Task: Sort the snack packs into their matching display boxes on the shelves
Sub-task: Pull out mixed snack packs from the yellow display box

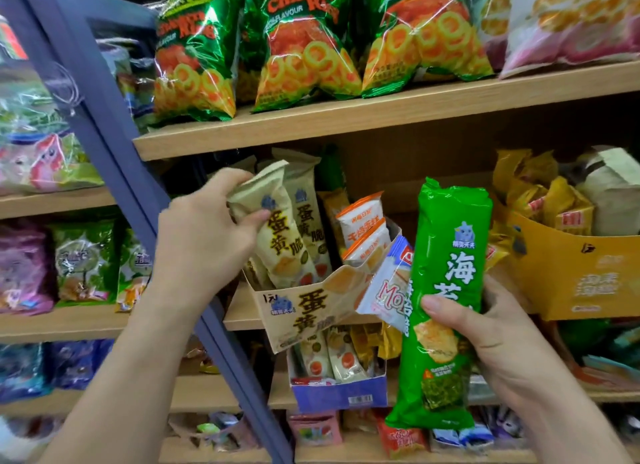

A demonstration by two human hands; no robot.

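1. The left hand (207, 235), at centre left of the frame, is gripping the top end of a cream pack (273, 228). Its fingers and thumb are curling tight round the crimped end.
2. The cream pack is standing tilted, with its lower end sitting inside the cream display box (311, 307) on the middle shelf. It is touching a second cream pack (308, 221) of the same print.
3. The right hand (485, 332), at lower right, is holding a green pack (443, 290) upright in front of the shelves. The thumb is lying across its front and the fingers are wrapping behind it.
4. A white-and-blue pack (388, 283) is poking out from behind the green pack's left edge. It seems to be held in the same hand, though the grip on it is hidden.
5. A yellow display box (568, 276) is sitting at the right edge of the frame, holding yellow packs.
6. Green ring-snack bags (304, 40) are standing in a row on the top shelf (346, 117).
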